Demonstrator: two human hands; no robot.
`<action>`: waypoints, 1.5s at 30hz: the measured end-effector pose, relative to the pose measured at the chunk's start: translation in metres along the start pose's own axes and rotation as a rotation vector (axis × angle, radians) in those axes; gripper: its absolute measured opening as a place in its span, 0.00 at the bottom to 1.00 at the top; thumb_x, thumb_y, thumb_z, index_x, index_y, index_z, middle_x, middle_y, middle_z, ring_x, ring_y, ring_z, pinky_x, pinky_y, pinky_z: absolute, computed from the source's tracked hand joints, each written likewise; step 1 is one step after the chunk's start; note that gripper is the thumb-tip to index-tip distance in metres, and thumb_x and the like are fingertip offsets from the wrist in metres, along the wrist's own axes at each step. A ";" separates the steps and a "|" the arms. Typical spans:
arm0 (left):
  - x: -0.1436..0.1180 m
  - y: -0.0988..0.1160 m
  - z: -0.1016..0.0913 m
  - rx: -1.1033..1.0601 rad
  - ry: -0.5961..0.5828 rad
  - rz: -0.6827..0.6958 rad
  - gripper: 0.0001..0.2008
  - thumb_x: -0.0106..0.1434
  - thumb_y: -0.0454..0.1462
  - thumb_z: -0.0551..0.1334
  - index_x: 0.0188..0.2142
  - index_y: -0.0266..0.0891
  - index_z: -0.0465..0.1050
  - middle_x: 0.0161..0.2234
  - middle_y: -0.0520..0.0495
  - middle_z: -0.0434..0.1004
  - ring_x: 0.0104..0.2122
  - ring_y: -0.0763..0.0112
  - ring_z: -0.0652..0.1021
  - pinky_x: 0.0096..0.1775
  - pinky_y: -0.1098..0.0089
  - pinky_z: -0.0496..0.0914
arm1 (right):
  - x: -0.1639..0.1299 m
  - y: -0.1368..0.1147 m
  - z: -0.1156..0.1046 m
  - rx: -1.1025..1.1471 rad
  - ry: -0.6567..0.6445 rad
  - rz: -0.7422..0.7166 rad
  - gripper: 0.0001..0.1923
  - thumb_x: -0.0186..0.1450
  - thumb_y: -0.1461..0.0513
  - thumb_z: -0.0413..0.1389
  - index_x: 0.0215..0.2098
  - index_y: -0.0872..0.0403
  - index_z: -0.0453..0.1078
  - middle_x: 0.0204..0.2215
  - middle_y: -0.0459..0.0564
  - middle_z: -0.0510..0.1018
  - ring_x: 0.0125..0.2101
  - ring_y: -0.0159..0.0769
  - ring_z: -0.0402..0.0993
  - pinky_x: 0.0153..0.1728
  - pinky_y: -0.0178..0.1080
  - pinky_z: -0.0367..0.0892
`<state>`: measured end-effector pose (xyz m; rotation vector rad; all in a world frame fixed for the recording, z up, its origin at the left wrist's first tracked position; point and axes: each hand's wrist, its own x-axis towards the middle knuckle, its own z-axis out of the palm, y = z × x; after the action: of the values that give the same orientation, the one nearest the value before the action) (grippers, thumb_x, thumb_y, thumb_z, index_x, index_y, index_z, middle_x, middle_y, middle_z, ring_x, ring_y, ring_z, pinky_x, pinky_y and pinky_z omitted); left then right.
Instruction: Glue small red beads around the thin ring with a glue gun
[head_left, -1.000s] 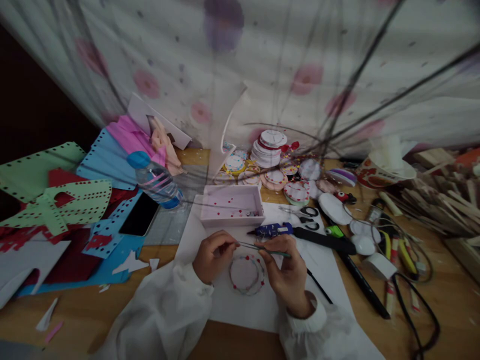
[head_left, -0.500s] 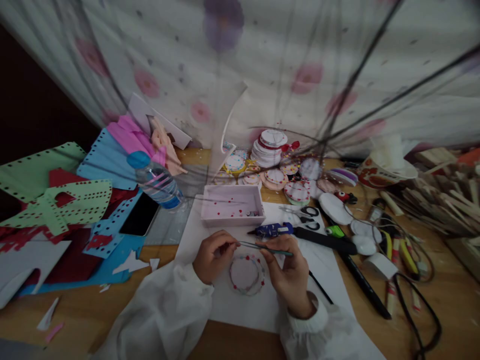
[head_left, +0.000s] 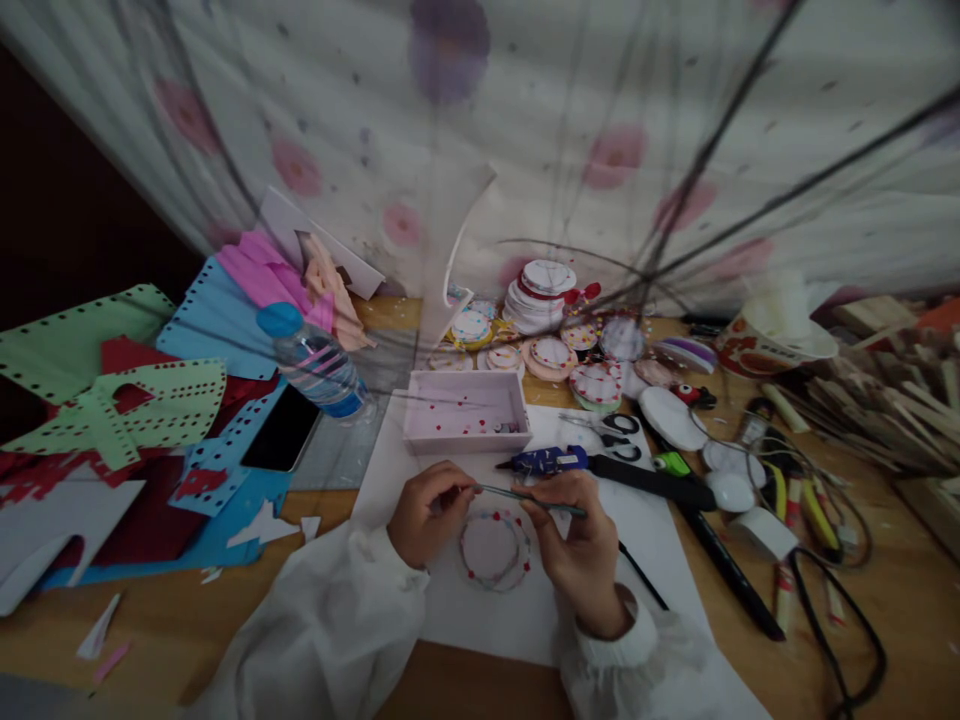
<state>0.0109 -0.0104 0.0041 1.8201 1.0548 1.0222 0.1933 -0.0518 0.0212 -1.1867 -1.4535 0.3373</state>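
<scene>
My right hand [head_left: 576, 545] grips slim tweezers [head_left: 559, 505], whose tips point left. My left hand [head_left: 433, 514] is closed in a pinch at those tips; whatever its fingers hold is too small or hidden to make out. Just below and between both hands, a round white disc [head_left: 489, 548] edged with red and pale dots lies on a white paper sheet [head_left: 480, 620]. Beyond my hands stands a shallow pale pink box [head_left: 466, 440] with a few small red pieces in it. A blue glue gun [head_left: 544, 460] lies beside the box, close to my right hand.
Scissors [head_left: 611, 432], a black pen-like stick [head_left: 731, 575], cables and white discs crowd the right side. Decorated round pieces [head_left: 551, 355] are heaped at the back. A water bottle [head_left: 319, 365], a phone [head_left: 283, 428] and coloured sheets [head_left: 150, 400] lie left.
Both hands keep almost the same pose, with the tweezers' tips at the left fingers. The whole view has shifted very slightly.
</scene>
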 end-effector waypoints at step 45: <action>0.002 0.002 0.000 0.009 -0.005 0.002 0.07 0.61 0.32 0.58 0.30 0.35 0.75 0.27 0.45 0.74 0.28 0.70 0.74 0.29 0.73 0.68 | 0.001 -0.004 -0.001 -0.068 0.010 -0.042 0.06 0.60 0.66 0.60 0.30 0.51 0.66 0.26 0.44 0.78 0.28 0.37 0.73 0.38 0.47 0.62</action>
<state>0.0120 -0.0093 0.0060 1.8299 1.0566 1.0152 0.1927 -0.0527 0.0250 -1.2085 -1.4891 0.2548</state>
